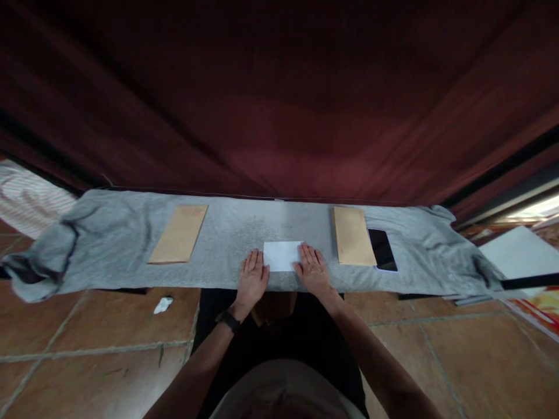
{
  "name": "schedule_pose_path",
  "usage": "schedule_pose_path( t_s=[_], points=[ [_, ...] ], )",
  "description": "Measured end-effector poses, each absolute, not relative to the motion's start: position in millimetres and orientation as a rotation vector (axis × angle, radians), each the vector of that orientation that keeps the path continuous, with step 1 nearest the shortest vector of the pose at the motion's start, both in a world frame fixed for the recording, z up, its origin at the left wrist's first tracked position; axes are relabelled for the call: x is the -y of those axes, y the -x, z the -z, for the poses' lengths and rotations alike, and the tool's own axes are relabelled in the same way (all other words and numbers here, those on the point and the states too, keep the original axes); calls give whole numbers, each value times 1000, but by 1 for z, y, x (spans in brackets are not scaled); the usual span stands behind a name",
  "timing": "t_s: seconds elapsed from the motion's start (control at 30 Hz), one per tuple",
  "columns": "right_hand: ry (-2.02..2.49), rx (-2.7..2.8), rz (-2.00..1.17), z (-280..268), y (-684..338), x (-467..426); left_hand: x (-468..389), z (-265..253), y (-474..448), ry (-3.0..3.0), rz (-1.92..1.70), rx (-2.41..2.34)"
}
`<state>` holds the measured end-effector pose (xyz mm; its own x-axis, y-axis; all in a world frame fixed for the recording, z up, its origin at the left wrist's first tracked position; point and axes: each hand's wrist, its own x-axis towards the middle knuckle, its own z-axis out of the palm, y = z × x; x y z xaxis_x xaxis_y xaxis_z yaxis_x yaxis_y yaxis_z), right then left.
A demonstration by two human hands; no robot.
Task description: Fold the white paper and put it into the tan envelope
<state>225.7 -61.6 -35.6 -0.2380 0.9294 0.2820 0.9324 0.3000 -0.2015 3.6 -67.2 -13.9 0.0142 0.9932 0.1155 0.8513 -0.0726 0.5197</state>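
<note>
A white sheet of paper (283,256) lies flat on the grey cloth (244,218) right in front of me. My left hand (253,278) rests palm down at its left edge, fingers stretched out. At the paper's right edge lies my right hand (313,271), also flat, with its fingertips touching or just over the edge. Neither hand grips anything. To the left is a brown paper envelope (179,234). On the right sits a stack of brown envelopes (353,235), thicker than the one on the left.
A dark phone (382,249) lies beside the right-hand envelopes. Behind the cloth-covered surface hangs a dark red curtain (279,116). A crumpled white scrap (163,305) is on the tiled floor (117,326). White sheets (524,256) stand at the far right.
</note>
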Motion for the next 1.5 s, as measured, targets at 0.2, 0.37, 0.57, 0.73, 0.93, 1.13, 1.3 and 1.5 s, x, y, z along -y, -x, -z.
schedule_pose_path(
  t_s=[0.2,0.37,0.57,0.73,0.93,1.13,1.3,1.5],
  points=[
    [1670,2198,18,36,-225,62,43,-1,-14,-1283,-932,-1768],
    [1687,2210,3,30,-225,64,35,-7,-19,-1024,-930,-1775],
    [1439,2307,-191,17,-236,68,47,-24,-20,-841,-1039,-1586],
    [1331,1964,-432,12,-245,60,49,-44,-13,-676,-1095,-1311],
    [1389,1622,-549,-10,-243,40,46,-54,0,-1051,-1034,-1303],
    [1602,1618,-557,-10,-235,26,31,-37,0,-1325,-910,-1647],
    [1726,1591,-521,9,-230,27,22,-23,-13,-1476,-721,-1840],
    [1824,1779,-203,16,-224,37,19,-20,-23,-1557,-496,-2024]
  ],
)
